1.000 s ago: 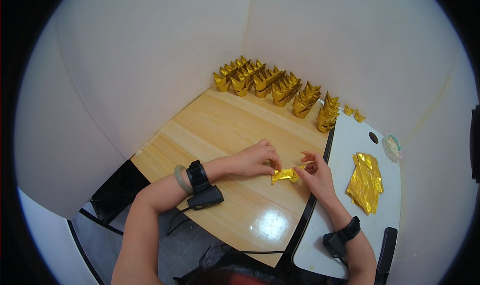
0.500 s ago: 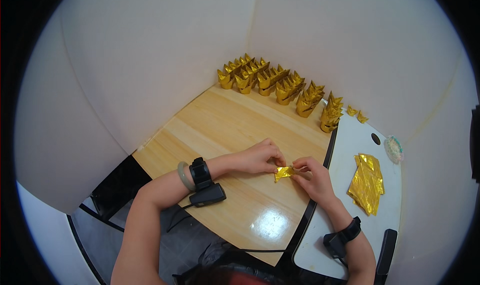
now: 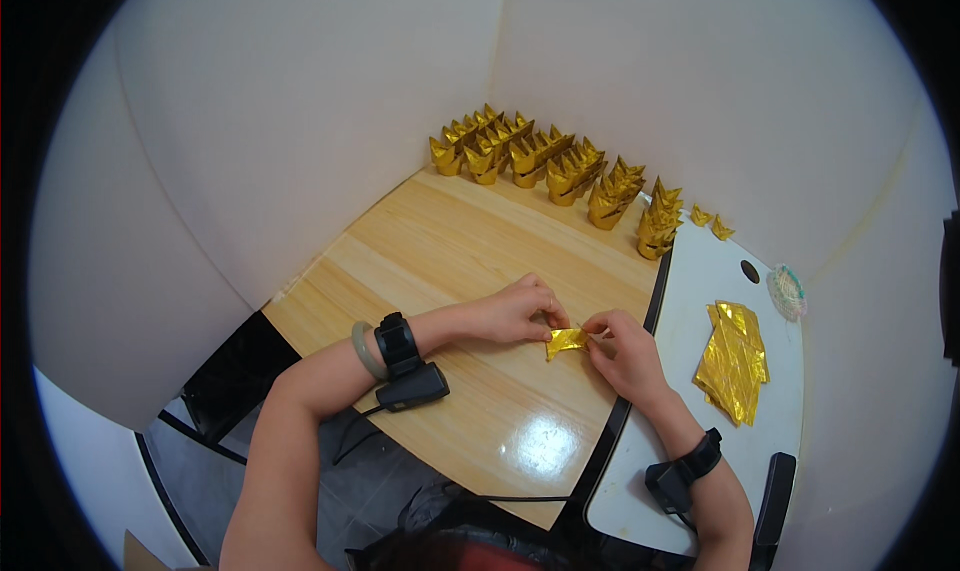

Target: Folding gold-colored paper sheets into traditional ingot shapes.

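Note:
A small folded piece of gold foil paper (image 3: 566, 341) lies low over the wooden table (image 3: 450, 251), pinched from both sides. My left hand (image 3: 515, 313) grips its left end with thumb and fingers. My right hand (image 3: 625, 351) holds the right end, fingertips pressed on a fold. Both wrists carry black bands with small black devices.
Several rows of finished gold folded shapes (image 3: 545, 161) stand along the far wall. A stack of flat gold sheets (image 3: 735, 361) lies on the white table (image 3: 700, 271) to my right, near a small round coil (image 3: 787, 291) and a dark object (image 3: 772, 506).
Both hands with the gold piece sit slightly higher in the picture than before; the fingers have shifted on the fold. The view has tilted a little.

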The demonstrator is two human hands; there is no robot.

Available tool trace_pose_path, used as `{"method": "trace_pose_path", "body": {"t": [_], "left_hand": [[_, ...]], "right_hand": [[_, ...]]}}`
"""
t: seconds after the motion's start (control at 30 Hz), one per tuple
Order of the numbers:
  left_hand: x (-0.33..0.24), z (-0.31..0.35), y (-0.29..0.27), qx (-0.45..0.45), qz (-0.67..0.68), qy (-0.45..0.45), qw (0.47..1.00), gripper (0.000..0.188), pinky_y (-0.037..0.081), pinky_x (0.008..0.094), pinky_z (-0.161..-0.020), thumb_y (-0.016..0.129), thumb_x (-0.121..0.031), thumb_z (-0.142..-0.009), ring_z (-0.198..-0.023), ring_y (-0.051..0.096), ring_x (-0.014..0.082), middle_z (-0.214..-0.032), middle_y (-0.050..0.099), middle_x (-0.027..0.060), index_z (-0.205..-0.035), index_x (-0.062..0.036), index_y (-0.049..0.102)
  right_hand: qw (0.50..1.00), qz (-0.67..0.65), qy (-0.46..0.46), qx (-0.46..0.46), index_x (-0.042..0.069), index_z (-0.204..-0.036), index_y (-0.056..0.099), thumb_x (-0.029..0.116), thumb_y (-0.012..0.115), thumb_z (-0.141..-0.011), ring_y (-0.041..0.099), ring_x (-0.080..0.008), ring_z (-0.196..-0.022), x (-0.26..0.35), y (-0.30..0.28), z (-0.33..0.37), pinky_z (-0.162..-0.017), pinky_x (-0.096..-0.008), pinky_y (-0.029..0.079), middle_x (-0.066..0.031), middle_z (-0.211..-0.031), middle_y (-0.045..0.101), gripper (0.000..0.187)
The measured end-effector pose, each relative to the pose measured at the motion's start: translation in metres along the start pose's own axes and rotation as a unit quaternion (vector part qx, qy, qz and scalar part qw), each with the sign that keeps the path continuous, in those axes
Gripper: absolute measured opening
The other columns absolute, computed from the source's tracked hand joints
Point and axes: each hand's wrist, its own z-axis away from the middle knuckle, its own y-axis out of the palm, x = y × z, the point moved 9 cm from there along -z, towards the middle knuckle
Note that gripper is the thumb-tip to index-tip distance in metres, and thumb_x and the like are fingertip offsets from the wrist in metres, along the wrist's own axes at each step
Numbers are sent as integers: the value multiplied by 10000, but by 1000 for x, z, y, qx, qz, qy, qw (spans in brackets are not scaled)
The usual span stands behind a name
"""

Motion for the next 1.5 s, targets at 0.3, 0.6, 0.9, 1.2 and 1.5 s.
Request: {"method": "trace_pose_path", "body": {"t": [0.3, 0.6, 0.9, 1.2, 1.5], "left_hand": [[2, -1, 1, 10, 2, -2, 1000, 271, 325, 334, -968, 680, -91, -770, -1060, 409, 221, -1012, 611, 32, -1038, -73, 644], [3, -2, 1, 6, -1, 4, 1000, 260, 329, 330, -964, 682, -110, -776, -1061, 413, 218, -998, 615, 30, -1031, -76, 646], [3, -1, 1, 7, 10, -7, 1000, 253, 335, 322, -966, 676, -106, -782, -1070, 408, 215, -1002, 604, 42, -1031, -72, 646], [2, 0, 0, 11, 15, -9, 1000, 252, 338, 319, -961, 662, -85, -781, -1052, 414, 217, -979, 596, 40, -1031, -65, 641], [-2, 0, -2, 4, 35, -12, 999, 252, 337, 328, -963, 654, -90, -786, -1039, 420, 214, -964, 596, 30, -1036, -76, 631]], "right_hand": [[996, 57, -71, 25, 66, -851, 585, 10, 624, -731, 585, -261, -820, 14, 3, -1, -690, -338, 493, -77, -862, 585, 138], [987, 105, -120, 17, 68, -828, 596, 22, 643, -719, 573, -246, -795, 19, 5, 0, -672, -330, 494, -65, -839, 575, 127], [987, 105, -122, 22, 62, -879, 619, 39, 665, -716, 585, -236, -768, 21, 4, 2, -651, -325, 499, -67, -817, 586, 171], [999, 17, 5, 31, 49, -930, 594, 80, 680, -766, 626, -222, -722, 2, 3, 1, -641, -300, 512, -93, -828, 623, 188], [997, -22, 61, 49, 31, -913, 591, 71, 682, -776, 624, -192, -669, -11, 8, 1, -610, -285, 509, -96, -805, 624, 169]]}}
